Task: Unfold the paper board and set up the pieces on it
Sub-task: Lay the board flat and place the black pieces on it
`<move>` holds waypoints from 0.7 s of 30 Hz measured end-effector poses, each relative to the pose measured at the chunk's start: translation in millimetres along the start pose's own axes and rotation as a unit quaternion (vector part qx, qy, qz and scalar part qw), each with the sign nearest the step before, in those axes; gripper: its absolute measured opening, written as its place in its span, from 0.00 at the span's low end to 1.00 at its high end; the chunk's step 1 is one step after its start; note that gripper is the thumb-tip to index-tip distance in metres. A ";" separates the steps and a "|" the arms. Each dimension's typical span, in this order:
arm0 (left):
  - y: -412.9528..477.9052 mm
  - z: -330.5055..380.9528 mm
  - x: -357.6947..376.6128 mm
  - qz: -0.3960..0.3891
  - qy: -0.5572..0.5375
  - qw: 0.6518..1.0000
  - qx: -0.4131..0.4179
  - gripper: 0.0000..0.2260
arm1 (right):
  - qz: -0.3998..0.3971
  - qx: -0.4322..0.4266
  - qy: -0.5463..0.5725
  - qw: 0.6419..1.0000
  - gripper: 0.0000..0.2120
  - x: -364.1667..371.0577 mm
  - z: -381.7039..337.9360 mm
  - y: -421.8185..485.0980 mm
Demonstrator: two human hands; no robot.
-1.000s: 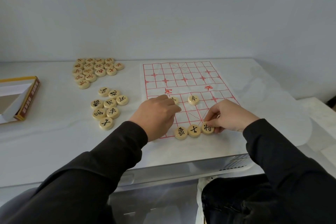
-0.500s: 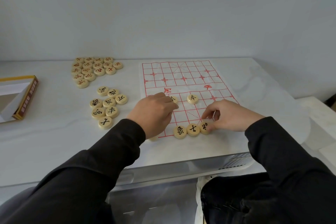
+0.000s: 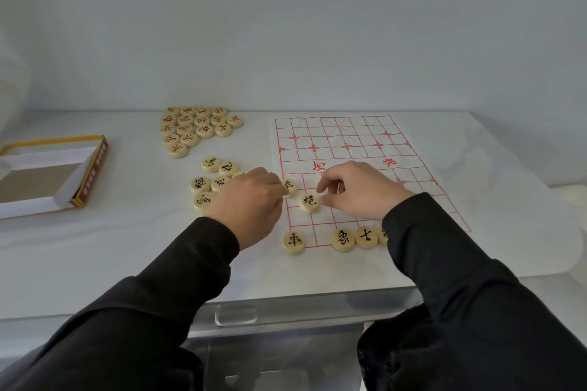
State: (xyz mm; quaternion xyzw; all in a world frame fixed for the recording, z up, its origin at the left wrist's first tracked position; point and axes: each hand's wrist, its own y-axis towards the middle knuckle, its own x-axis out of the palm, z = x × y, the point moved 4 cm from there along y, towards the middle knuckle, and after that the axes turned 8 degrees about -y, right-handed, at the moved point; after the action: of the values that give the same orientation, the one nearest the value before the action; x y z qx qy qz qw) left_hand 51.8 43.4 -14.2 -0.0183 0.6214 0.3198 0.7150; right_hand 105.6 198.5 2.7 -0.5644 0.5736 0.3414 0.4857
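Six black pieces show on the board [image 3: 365, 149]: right hand [image 3: 359, 192] pinches the cannon [image 3: 309, 201], left hand [image 3: 251, 200] grips a pawn [image 3: 290, 187]. Five more black ones peek out left of the left hand, fifteen red ones [image 3: 198, 128] beyond.

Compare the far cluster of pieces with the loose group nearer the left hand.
The far cluster carries red characters; the nearer group carries black ones. The far cluster is packed tightly, untouched; the nearer group is looser, partly covered by the left hand. Both lie on the table, left of the paper board.
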 end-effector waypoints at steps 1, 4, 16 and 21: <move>-2.3 -4.1 -3.1 -0.006 0.004 1.000 -0.023 0.07 | 0.001 -0.004 0.002 1.000 0.09 2.0 -5.4 3.4; -10.6 -24.0 -9.0 -0.045 0.021 0.992 -0.119 0.14 | 0.010 -0.024 0.013 1.000 0.08 9.7 -23.5 13.6; -55.5 -94.4 -20.0 -0.260 0.021 0.920 -0.291 0.54 | 0.048 -0.129 -0.051 0.989 0.19 34.3 -86.5 52.6; -57.2 -98.4 -16.5 -0.262 -0.010 0.913 -0.313 0.56 | -0.003 -0.146 -0.039 0.988 0.30 46.2 -106.7 73.7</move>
State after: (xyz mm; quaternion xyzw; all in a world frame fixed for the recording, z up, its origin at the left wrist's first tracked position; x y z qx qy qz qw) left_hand -7.4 -50.9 -42.9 -0.3999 0.4555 0.2990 0.7370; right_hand 20.1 93.2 -20.9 -0.6176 0.4964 0.4416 0.4209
